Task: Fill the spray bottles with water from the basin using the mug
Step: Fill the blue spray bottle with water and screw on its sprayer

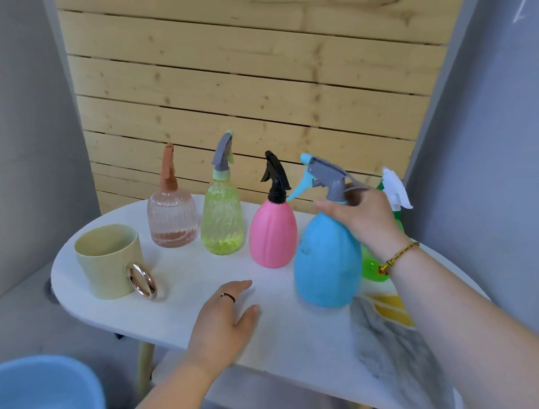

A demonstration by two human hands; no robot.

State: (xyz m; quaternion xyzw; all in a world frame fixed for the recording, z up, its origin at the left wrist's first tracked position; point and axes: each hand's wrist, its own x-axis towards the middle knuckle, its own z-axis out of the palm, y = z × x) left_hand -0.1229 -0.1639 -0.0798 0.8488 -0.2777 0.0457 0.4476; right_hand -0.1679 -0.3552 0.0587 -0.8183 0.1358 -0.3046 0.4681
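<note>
Several spray bottles stand in a row on the white table: a clear pink one, a yellow-green one, a solid pink one with a black head, a blue one and a green one partly hidden behind my arm. My right hand grips the blue bottle's neck below its grey head, and the bottle is tilted. My left hand rests flat on the table in front of the pink bottle. A pale yellow mug with a gold ring handle stands at the left. The blue basin with water is at the lower left.
A grey-and-white cloth with a yellow patch lies on the table's right end. A wooden slat wall stands behind the table, with grey walls on both sides. The table has wooden legs.
</note>
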